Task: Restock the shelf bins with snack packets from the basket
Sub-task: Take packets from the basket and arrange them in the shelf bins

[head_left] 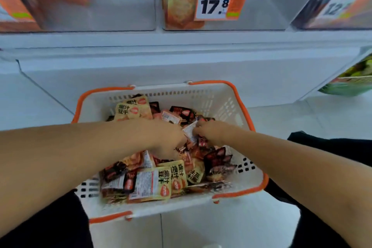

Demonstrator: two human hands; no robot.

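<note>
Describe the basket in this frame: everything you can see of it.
The basket is white plastic with slotted walls and orange handles folded down along its rim. It sits on the pale floor below the shelf bins, between the person's knees, heaped with yellow and dark snack packets. The left hand and right hand both reach into the pile.

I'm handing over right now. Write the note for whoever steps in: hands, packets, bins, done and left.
Left hand: down in the basket among the snack packets; grip hidden.
Right hand: pinching a white-backed packet over the pile.
Middle bin, tagged 17.8: a few yellow packets at its left side, the rest unfilled.
Done: cannot tell.
Left: basket is full of mixed yellow and dark packets; sort and shelve them.
</note>
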